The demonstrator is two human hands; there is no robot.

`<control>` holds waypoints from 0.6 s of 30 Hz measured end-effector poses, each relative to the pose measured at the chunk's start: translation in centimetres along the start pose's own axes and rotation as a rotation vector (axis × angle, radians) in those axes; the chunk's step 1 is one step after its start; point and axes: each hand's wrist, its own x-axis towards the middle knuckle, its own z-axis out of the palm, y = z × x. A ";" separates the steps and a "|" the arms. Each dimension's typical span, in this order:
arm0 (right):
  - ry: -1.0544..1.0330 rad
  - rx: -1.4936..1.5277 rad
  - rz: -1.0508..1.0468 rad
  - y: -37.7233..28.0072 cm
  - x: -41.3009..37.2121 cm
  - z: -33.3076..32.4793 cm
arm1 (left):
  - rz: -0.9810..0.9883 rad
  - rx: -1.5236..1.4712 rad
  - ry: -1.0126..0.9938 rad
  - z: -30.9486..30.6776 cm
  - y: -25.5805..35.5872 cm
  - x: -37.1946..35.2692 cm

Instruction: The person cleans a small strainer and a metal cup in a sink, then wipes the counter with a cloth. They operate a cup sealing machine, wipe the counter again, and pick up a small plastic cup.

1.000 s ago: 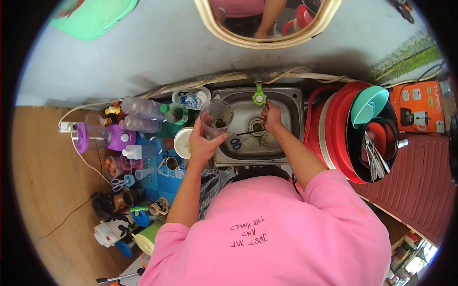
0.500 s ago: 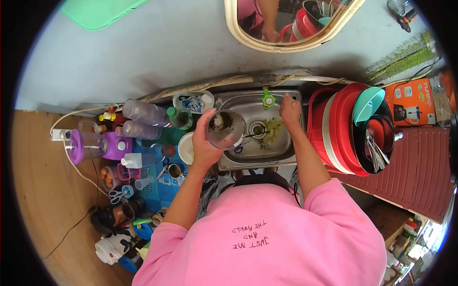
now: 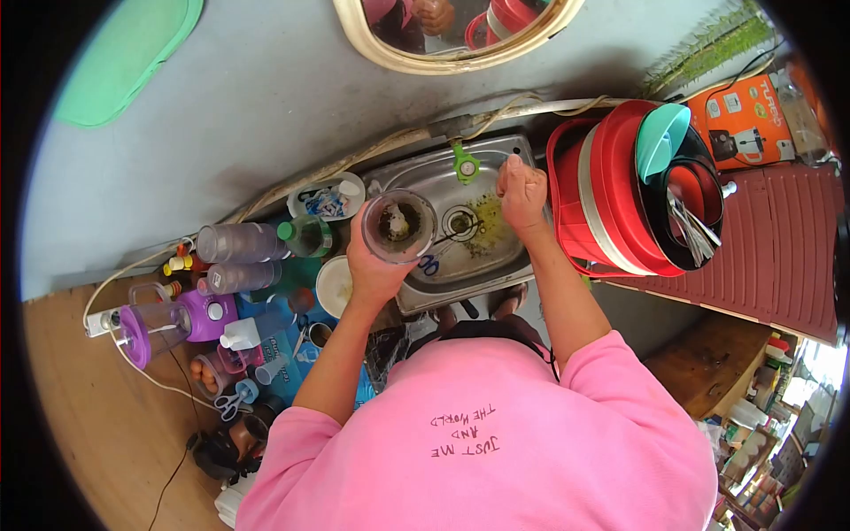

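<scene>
My left hand point(image 3: 374, 270) is wrapped round a clear round container point(image 3: 398, 227) with dark residue and a pale lump inside, held over the left side of the metal sink point(image 3: 447, 288). My right hand point(image 3: 522, 190) is curled above the sink's right side; whether anything is in its fingers is too small to tell. The green tap point(image 3: 466, 165) is between the hands, near the wall. Greenish bits lie scattered round the drain point(image 3: 459, 223). Blue scissor handles point(image 3: 428, 265) show in the basin beside the container.
A red tub point(image 3: 602, 195) with bowls and cutlery stands right of the sink. At left are a green bottle point(image 3: 305, 235), a white bowl point(image 3: 336, 285), plastic containers point(image 3: 241, 242) and a purple blender point(image 3: 209, 310). A mirror point(image 3: 460, 62) hangs on the wall.
The view has turned and shifted. My left hand has tilted the container so its opening shows more. The fingers of my right hand have curled in beside the tap.
</scene>
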 end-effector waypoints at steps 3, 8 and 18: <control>0.001 -0.079 -0.004 2.6 -0.2 -0.2 | -0.085 -0.021 -0.019 0.7 -1.1 -1.1; 0.016 -0.020 0.138 6.0 -0.7 -0.1 | -0.187 -0.133 0.024 2.4 -0.7 -2.7; 0.286 0.800 1.480 16.7 -6.4 -0.5 | -0.420 -0.239 -0.264 7.0 -4.2 -6.7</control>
